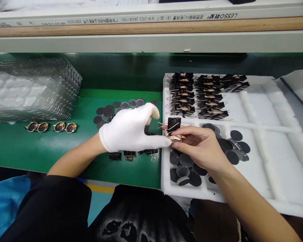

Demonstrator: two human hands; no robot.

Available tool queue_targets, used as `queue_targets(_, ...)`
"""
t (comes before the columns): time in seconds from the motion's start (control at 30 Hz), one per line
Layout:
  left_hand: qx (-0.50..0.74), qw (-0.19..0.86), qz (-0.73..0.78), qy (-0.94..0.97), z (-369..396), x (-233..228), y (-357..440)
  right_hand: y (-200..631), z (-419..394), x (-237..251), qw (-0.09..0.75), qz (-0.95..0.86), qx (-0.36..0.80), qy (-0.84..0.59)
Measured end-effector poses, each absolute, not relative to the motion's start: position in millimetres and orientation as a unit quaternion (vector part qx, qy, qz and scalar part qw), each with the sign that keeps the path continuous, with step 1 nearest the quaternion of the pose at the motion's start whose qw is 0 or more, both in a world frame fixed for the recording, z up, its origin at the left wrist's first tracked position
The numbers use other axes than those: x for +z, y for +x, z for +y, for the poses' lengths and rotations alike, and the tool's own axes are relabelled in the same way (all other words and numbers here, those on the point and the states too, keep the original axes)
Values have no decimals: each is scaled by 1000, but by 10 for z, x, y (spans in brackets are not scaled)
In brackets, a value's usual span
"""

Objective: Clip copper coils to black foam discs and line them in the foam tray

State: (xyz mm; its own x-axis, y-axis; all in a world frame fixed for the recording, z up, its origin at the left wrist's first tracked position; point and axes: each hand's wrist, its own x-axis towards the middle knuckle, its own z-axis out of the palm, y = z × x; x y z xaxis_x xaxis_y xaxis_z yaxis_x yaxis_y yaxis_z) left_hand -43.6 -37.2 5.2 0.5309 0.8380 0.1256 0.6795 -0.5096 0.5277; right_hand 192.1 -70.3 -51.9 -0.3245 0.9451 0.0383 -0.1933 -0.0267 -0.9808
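1. Left hand (130,129), in a white glove, is held above the near edge of the green bench mat (40,148). Its fingers are stretched right, tips pressed together on a small copper-coloured part (176,137); thumb raised.
2. Right hand (200,146), bare, meets it from the right. Thumb and forefinger pinch the same copper part, just left of centre of the white foam tray (267,161).
3. A black binder clip (173,123) with wire handles stands upright, touching the pinched part from the far side. I cannot tell which hand bears its weight.
4. Tray, far-left compartment: rows of clipped assemblies (204,95), black clips on copper parts, tightly packed.
5. Tray, near compartment: loose dark round discs (229,144), overlapping, partly hidden under the right hand.
6. On the mat, left of the tray: a second scatter of discs (111,111), and spare binder clips (131,155) below the gloved hand.
7. Far left: stack of clear blister trays (32,89); near it, two paired round copper-rimmed pieces (52,127) lying flat.
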Motion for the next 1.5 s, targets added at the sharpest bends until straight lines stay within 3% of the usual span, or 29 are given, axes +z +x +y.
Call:
queue_targets(0.23,122,390,407,817,-328,-62,-379,1935,-720,-424,435,-553,621,-345)
queue_targets(0.37,110,425,414,797,-380,-71,-352,1956,-722,-386,408,-587,612,-340)
queue_targets(0.57,199,353,389,828,-400,-159,-323,1998,-688,-378,388,-596,632,-309)
queue_targets(0.67,228,333,377,834,-353,-191,-348,2009,-661,-365,440,-516,659,-326)
queue_targets(0.83,184,394,395,809,-376,-150,-329,1969,-609,-349,504,-344,674,-416)
queue_targets(1.17,167,409,417,794,-501,-267,-203,1906,-637,-414,491,-356,668,-431)
queue_targets(1.33,123,399,372,829,-378,-102,-328,1914,-638,-420,480,-360,674,-431)
queue_targets(1.4,103,361,343,861,-256,24,-463,1950,-627,-419,486,-354,675,-429)
queue_targets(1.5,90,222,429,871,-79,146,-674,2023,-595,-427,523,-291,680,-424)
